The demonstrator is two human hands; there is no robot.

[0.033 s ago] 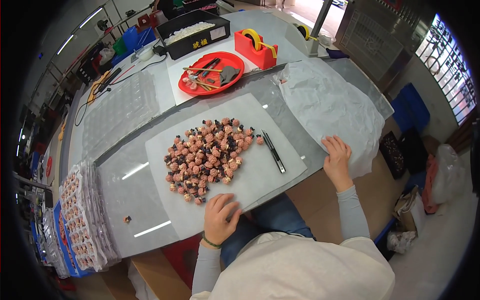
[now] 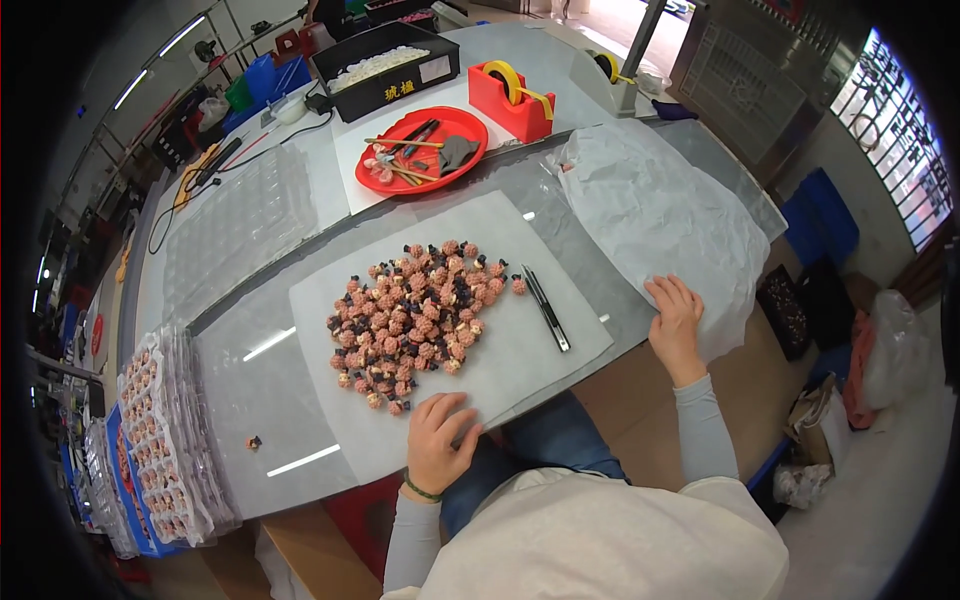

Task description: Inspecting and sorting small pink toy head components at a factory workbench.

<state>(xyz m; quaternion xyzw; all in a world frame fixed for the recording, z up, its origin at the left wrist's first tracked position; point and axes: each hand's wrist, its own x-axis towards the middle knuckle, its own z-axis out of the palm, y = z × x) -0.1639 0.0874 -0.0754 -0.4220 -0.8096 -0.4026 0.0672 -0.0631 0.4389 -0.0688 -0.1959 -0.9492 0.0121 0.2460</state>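
Observation:
My left hand [image 2: 438,442] rests at the near edge of a white sheet [image 2: 520,375], its fingers loosely bent and holding nothing. Just beyond it on that sheet lies a heap of small pink, knobbly figure pieces [image 2: 410,315] with dark and cream parts. My right hand [image 2: 677,330] lies with fingers apart on the near edge of a crumpled white sheet [image 2: 660,215], at the table's right side. Between the heap and my right hand is a slim black-and-silver tool [image 2: 545,308], perhaps a tweezer or craft knife.
One loose piece [image 2: 253,442] sits on the grey table at left, near stacked clear trays [image 2: 165,430] of small parts. Farther back are a red plate [image 2: 365,185] with tools, a red tape dispenser [image 2: 510,105], a black bin [image 2: 345,100] and an empty clear tray [image 2: 240,215].

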